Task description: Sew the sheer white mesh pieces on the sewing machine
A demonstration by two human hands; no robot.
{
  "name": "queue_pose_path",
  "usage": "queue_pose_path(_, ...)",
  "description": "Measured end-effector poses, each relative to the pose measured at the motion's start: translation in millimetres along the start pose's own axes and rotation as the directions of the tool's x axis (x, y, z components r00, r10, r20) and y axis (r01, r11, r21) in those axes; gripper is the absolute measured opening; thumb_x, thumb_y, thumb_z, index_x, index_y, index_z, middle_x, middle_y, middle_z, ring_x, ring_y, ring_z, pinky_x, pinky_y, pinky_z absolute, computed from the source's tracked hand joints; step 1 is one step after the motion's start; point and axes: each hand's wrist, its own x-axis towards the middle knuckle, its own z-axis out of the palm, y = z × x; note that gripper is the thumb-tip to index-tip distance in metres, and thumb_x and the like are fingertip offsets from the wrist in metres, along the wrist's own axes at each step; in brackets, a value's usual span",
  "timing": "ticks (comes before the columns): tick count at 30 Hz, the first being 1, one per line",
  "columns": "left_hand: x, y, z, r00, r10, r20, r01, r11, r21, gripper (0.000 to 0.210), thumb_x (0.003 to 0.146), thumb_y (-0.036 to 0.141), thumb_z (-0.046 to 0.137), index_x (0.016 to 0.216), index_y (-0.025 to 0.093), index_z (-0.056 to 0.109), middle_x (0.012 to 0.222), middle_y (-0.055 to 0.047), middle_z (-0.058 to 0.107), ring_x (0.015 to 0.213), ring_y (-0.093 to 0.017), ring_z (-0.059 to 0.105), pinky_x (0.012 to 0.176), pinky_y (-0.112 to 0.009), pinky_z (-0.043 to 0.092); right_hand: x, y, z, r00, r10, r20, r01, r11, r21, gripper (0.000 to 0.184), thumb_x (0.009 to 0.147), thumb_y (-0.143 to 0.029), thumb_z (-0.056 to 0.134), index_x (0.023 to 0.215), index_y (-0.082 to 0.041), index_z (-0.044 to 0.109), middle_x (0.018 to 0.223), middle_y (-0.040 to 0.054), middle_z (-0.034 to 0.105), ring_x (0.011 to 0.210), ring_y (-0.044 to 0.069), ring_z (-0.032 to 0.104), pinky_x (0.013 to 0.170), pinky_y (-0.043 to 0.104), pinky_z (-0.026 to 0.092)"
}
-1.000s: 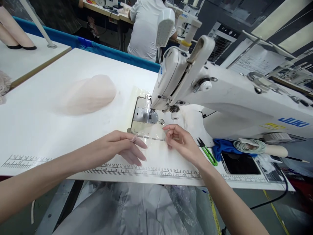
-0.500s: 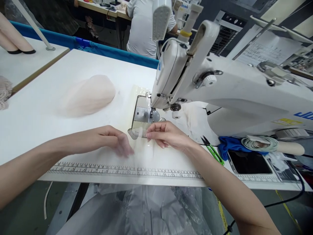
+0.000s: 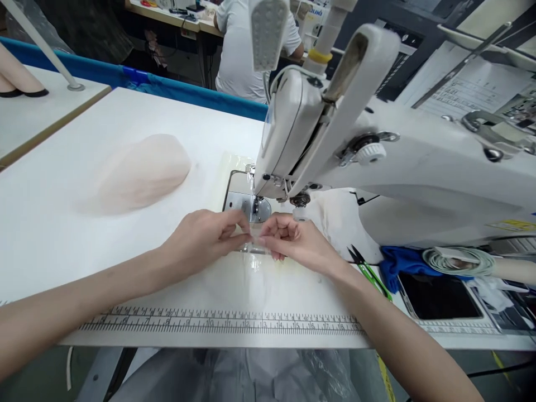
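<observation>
In front of the white sewing machine (image 3: 288, 128), my left hand (image 3: 203, 240) and my right hand (image 3: 299, 240) meet almost fingertip to fingertip. Both are closed in a pinch on a thin, translucent strip (image 3: 255, 241), which is hard to make out against the white table. Just beyond the fingers lie the metal needle plate (image 3: 240, 202) and the presser foot. A pale, sheer fabric piece (image 3: 146, 173) rests on the table to the left of my hands. More pale fabric (image 3: 341, 218) lies under the machine arm, on the right.
Green-handled thread snips (image 3: 371, 273), a phone (image 3: 439, 295), blue cloth (image 3: 393, 265) and a coil of pale cord (image 3: 458, 262) are on the right. A printed ruler (image 3: 226, 322) runs along the front edge. Beyond the blue trough (image 3: 188, 95) sits a person in white.
My left hand has moved right and up to the right hand and now pinches the strip too. The right hand keeps its pinch near the needle plate. The view has shifted slightly.
</observation>
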Motion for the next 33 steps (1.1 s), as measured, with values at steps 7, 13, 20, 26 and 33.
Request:
queue_pose_path(7,-8,-8,13.1,0.993,0.117,-0.015,-0.117,0.993,-0.008,0.026,0.097,0.028,0.044,0.108,0.026,0.067,0.076,0.003,0.074,0.062,-0.011,0.067,0.057,-0.021,0.045,-8,17,16,0.9,-0.391,-0.191,0.336,0.903,-0.267,0.011,0.089,-0.022,0.059,0.081,-0.022,0.067,0.07,-0.0002,0.067,0.059,0.012,0.059,0.056,0.027,0.048)
queue_pose_path(13,-10,-10,15.4,0.968,0.219,-0.125,-0.206,0.972,0.11,0.025,0.098,0.032,0.044,0.099,0.022,0.067,0.069,0.004,0.072,0.056,-0.011,0.065,0.052,-0.021,0.043,-11,21,23,0.862,-0.455,-0.223,0.379,0.871,-0.314,0.008,0.091,-0.023,0.059,0.096,-0.023,0.064,0.061,-0.0039,0.056,0.053,0.01,0.053,0.051,0.023,0.046)
queue_pose_path(20,-10,-8,16.0,0.962,0.24,-0.128,-0.221,0.964,0.147,0.024,0.099,0.031,0.044,0.096,0.022,0.066,0.07,0.004,0.071,0.057,-0.011,0.064,0.054,-0.021,0.044,-12,23,26,0.874,-0.448,-0.191,0.394,0.88,-0.264,0.012,0.093,-0.025,0.056,0.103,-0.022,0.061,0.06,-0.0052,0.051,0.052,0.009,0.05,0.049,0.022,0.046)
queue_pose_path(26,-10,-8,17.1,0.933,0.308,-0.186,-0.273,0.942,0.193,0.021,0.099,0.028,0.046,0.096,0.02,0.065,0.066,0.005,0.069,0.053,-0.008,0.062,0.051,-0.019,0.043,-11,24,26,0.85,-0.487,-0.201,0.428,0.861,-0.276,0.014,0.092,-0.021,0.057,0.106,-0.021,0.059,0.06,-0.0064,0.05,0.053,0.008,0.05,0.05,0.019,0.045)
queue_pose_path(33,-8,-10,19.4,0.915,0.342,-0.215,-0.304,0.933,0.194,0.021,0.1,0.029,0.045,0.098,0.021,0.065,0.067,0.006,0.07,0.053,-0.007,0.062,0.049,-0.018,0.042,-10,25,27,0.819,-0.538,-0.198,0.469,0.828,-0.307,0.014,0.091,-0.017,0.056,0.104,-0.021,0.059,0.06,-0.007,0.05,0.051,0.007,0.049,0.048,0.017,0.043)
